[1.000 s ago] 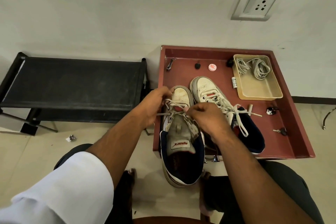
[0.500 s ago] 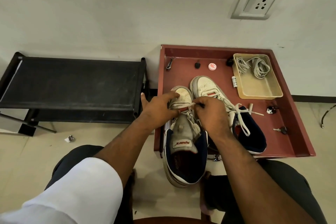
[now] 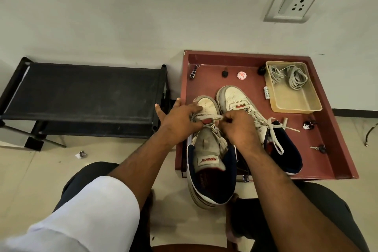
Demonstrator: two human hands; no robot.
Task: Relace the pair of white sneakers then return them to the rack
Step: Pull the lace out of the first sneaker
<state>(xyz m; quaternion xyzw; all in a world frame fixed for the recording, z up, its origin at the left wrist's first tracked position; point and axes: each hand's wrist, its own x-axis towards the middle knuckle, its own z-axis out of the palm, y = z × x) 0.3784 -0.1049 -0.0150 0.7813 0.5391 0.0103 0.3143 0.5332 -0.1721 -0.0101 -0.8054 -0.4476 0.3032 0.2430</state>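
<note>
Two white sneakers with navy collars lie on a red-brown tray (image 3: pixel 337 141). The left sneaker (image 3: pixel 206 161) overhangs the tray's near edge, its tongue loose. My left hand (image 3: pixel 180 120) grips its left side near the toe, fingers over the lowest eyelets. My right hand (image 3: pixel 238 127) pinches the white lace (image 3: pixel 216 117) stretched across those eyelets. The right sneaker (image 3: pixel 241 100) sits beside it, laced and tied in a bow. The black shoe rack (image 3: pixel 81 92) stands to the left.
A beige plastic tray (image 3: pixel 294 106) holding spare grey laces sits at the red tray's back right. Small items lie around it: a nail clipper (image 3: pixel 194 72), a round tin (image 3: pixel 242 75), keys (image 3: pixel 319 148). A wall socket (image 3: pixel 294 3) is above.
Both hands slid forward toward the toe of the left sneaker. The lace is now pulled across the lowest eyelets instead of higher up.
</note>
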